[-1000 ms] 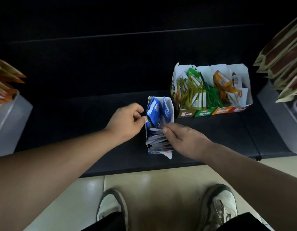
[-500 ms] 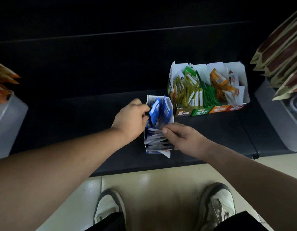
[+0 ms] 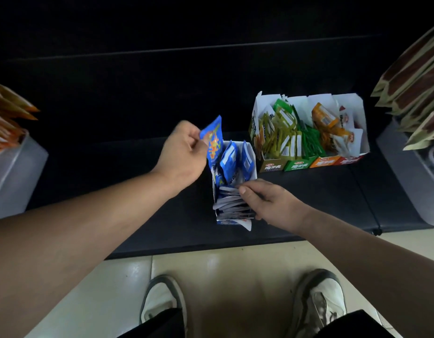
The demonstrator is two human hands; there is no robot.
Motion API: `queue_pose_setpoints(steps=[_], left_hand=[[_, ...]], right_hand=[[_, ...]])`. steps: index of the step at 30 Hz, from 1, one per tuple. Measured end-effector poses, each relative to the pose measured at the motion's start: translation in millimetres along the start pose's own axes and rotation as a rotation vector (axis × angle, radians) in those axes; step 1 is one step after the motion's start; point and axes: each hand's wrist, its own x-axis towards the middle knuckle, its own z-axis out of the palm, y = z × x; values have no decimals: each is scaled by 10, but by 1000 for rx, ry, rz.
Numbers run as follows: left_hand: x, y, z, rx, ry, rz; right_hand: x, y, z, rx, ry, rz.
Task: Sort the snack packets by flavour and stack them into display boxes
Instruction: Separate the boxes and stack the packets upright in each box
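A dim room: a black padded bench (image 3: 308,203) crosses the middle of the frame above a pale tiled floor (image 3: 235,269), with grey bins (image 3: 13,172) of packets at the left and right edges. At centre, the left hand (image 3: 184,152) pinches a blue packet (image 3: 213,140) raised above the narrow blue display box (image 3: 252,157). The right hand (image 3: 264,198) has fingers curled on the stacked packets (image 3: 230,206) inside, while a row of boxes (image 3: 311,162) with green and orange packets sits at upper right.

Near display box (image 3: 252,157) on bench (image 3: 89,181), packets (image 3: 231,203) inside | four-box row (image 3: 311,163) behind-right | bins: left (image 3: 13,176), right (image 3: 411,176) | shoes (image 3: 162,303) below
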Motion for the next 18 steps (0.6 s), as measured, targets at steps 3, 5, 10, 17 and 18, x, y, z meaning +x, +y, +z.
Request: queue_pose_setpoints(steps=[3,5,10,17,18], left_hand=[[46,134,-146,-136,52,-34],[18,194,-225,-164,72,-39],[57,267,-451,-115,190,54],[45,384,-391,-536,105,-270],[41,378,-354,-600,64,-324]], right_hand=[[-8,-38,-16,-8,1,13],[-26,-75,-20,-13,3,18],[-73,-193,-26,0,-3,86],[-61,-364,-24,186,15,207],[-71,-384,-53,238,-13,219]])
